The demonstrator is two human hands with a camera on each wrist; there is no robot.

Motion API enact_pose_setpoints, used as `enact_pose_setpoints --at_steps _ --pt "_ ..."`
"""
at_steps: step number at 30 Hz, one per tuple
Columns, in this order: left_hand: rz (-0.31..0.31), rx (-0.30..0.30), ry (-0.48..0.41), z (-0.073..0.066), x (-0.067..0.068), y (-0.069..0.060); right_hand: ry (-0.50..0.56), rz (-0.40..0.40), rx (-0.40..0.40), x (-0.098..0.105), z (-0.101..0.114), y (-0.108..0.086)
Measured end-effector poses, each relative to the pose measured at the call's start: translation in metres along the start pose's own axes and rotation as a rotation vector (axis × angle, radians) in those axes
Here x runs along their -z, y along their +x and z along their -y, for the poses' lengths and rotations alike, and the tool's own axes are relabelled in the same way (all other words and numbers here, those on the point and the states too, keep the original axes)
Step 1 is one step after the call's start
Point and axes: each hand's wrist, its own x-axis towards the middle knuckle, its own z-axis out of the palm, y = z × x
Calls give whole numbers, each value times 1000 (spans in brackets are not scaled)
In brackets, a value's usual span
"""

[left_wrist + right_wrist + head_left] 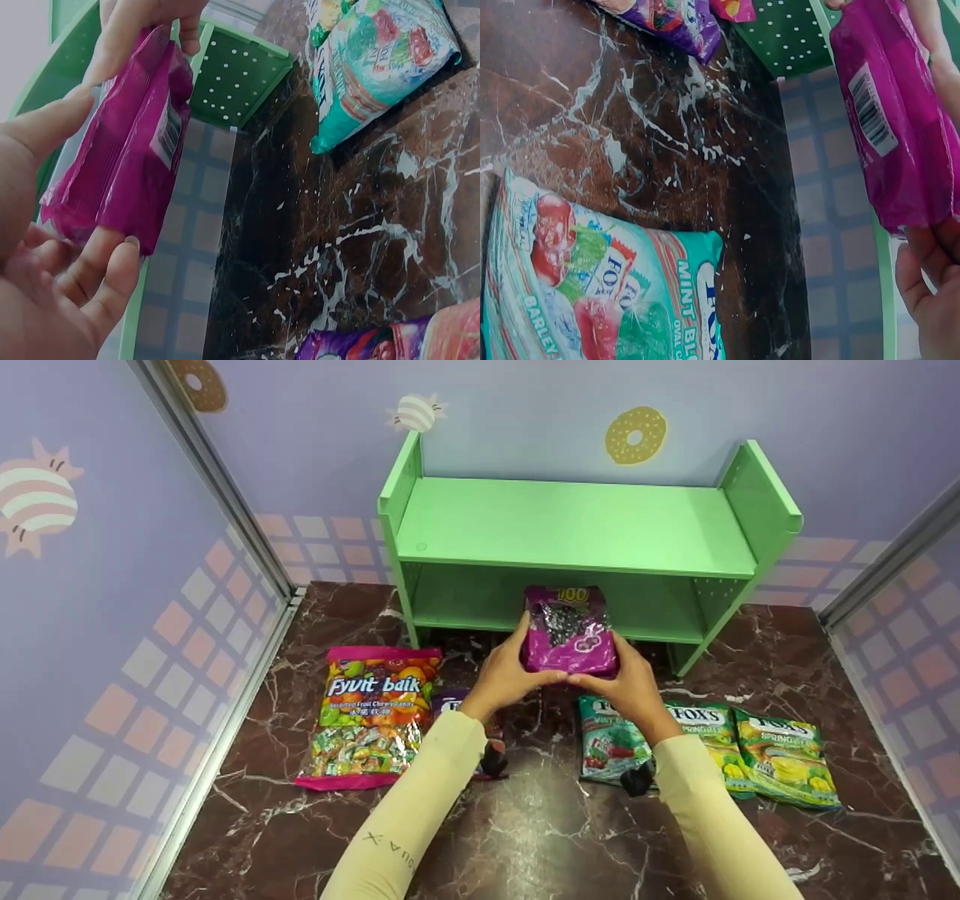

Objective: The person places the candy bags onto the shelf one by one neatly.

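Observation:
Both hands hold a purple candy bag (574, 634) up in front of the green shelf's lower level. In the head view, my left hand (514, 671) grips its left side and my right hand (626, 682) its right side, with the thumbs near each other at the bottom edge. The left wrist view shows fingers curled under the purple bag (142, 150). Its barcode side faces down in the right wrist view, where the right hand (934, 292) holds one end.
A green two-level shelf (570, 521) stands against the back wall. On the dark marble floor (525, 825) lie a Fyvit baik candy bag (375, 720) and a partly hidden purple bag (450, 701) at left. Fox's bags, one teal (604, 742) and two yellow-green (787, 757), lie at right.

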Motion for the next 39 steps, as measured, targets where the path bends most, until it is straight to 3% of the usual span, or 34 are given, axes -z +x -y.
enact_pose_setpoints --at_steps 5,8,13,28,39 --pt "66 -16 -48 3 3 0 20 42 -4 4 -3 1" --pt "74 -33 -20 4 5 1 34 52 -9 4 -4 3" --pt "47 -53 42 4 5 2 14 38 -39 4 -2 3" --pt "-72 -34 75 3 1 10 -66 -34 -118 -1 6 8" --pt "-132 -19 92 1 0 15 -94 -85 -125 -6 8 16"
